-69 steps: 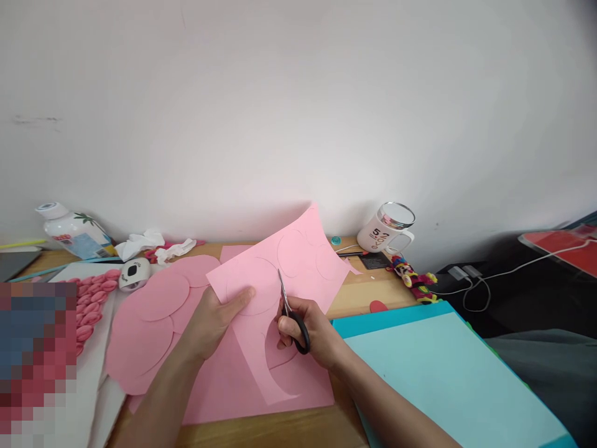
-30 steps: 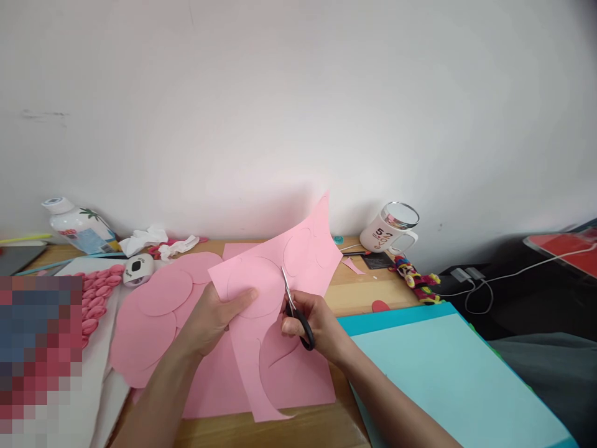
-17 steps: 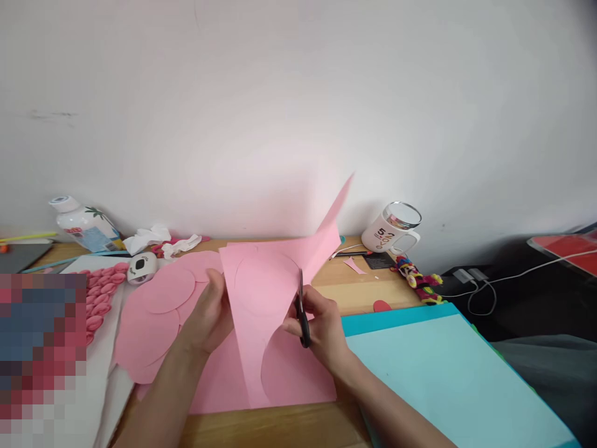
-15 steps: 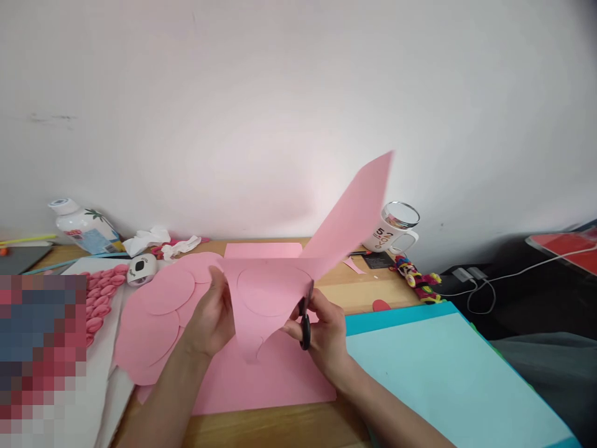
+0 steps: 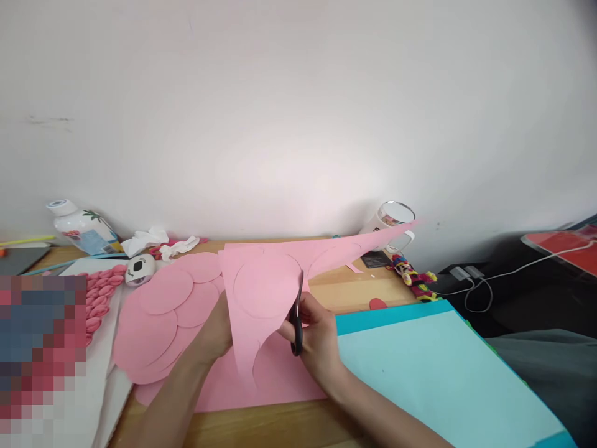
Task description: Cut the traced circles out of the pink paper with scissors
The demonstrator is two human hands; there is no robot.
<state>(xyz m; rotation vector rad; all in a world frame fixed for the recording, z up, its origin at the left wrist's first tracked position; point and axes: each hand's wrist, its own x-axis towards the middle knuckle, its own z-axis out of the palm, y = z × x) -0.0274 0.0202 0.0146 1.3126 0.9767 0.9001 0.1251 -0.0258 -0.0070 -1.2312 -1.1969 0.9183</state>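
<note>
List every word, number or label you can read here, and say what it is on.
No text here reads clearly.
The bottle: red and blue label print, too blurred to read.
The mug: its print is hidden behind the pink sheet.
The black card: marks too small to read.
The scissors: no marking shows.

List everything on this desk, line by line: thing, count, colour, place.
held sheet: one, pink, lifted at centre
scissors: one, black handles, at the held sheet's right edge
flat sheet: one, pink, beneath the hands
paper circles: several, pink, left of centre
paper stack: one, turquoise, right
mug: one, white, back, partly behind the held sheet
bottle: one, white, back left
punch: one, white, back left
table: one, wooden
left hand: holds the held sheet
right hand: holds the scissors
</note>
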